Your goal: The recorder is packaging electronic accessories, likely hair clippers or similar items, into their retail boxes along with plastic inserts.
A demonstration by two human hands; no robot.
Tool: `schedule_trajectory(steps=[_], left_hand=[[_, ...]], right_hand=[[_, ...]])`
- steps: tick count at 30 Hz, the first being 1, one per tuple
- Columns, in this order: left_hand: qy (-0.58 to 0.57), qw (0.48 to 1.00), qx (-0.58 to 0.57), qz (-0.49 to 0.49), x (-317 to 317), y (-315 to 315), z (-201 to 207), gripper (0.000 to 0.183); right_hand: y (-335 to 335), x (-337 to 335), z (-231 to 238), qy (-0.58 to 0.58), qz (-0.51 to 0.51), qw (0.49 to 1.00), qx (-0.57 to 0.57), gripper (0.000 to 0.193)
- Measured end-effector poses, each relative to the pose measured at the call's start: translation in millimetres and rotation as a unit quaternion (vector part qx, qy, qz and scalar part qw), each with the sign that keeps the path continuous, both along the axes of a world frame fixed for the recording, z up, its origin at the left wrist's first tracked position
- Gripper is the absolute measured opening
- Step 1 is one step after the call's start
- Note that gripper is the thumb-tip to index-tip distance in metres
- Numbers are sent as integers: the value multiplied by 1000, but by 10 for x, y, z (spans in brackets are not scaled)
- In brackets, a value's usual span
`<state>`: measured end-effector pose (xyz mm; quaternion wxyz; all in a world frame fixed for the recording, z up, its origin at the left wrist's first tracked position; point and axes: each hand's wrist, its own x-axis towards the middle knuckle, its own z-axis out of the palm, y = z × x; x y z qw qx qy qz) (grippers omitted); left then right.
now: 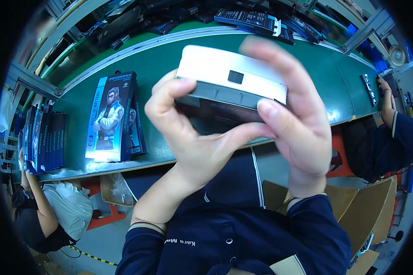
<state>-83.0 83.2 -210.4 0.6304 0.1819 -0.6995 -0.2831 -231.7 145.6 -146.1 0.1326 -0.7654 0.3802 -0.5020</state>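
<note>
A dark retail box [215,112] is held up in front of me, its end toward me. A white flap [211,64] with a small black square cutout stands up from that end, above a grey strip. My left hand [181,117] grips the box's left side, the fingertips at the grey strip's left end and the thumb stretched under the box. At the right, my right hand [303,114] has its thumb on the box's lower right corner and its fingers raised behind the flap, partly blurred by motion. The contents of the box are hidden.
A few printed battery boxes [110,119] lie stacked on the green table [165,149], with a row of boxes [46,137] beyond at far left. More boxes [252,20] crowd the back shelf. Co-workers sit on both sides. An open cardboard carton [367,206] stands at lower right.
</note>
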Motion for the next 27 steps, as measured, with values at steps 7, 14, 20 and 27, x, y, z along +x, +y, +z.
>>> schedule_trajectory(steps=[7,14,20,27], left_hand=[[187,943,173,-214,111,10,317,27],[147,975,88,-144,84,-150,302,15],[109,925,204,-300,217,-229,35,87],[-310,949,32,41,558,193,220,99]], right_hand=[[-381,240,-545,-207,-46,954,-213,26],[-375,327,-325,-424,-9,904,-46,30],[-429,249,-764,-317,2,940,-125,58],[-1186,-212,-949,4,-123,989,-76,61]])
